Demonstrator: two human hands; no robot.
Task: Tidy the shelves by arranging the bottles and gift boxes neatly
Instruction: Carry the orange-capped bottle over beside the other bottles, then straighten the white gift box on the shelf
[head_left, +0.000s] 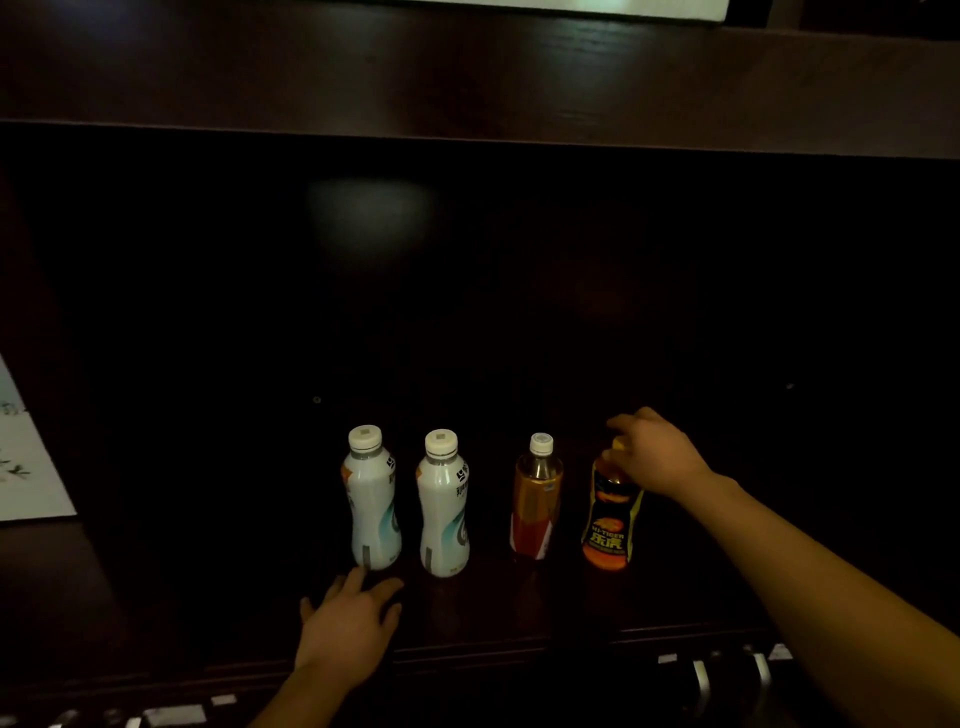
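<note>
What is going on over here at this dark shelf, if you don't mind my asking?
A person is lining up drinks on a dark wooden shelf. Four bottles stand upright in a row: two white bottles, an amber tea bottle, and a yellow-and-black Hi-Tiger bottle. The right hand grips the top of the Hi-Tiger bottle. The left hand rests open on the shelf just in front of the leftmost white bottle.
</note>
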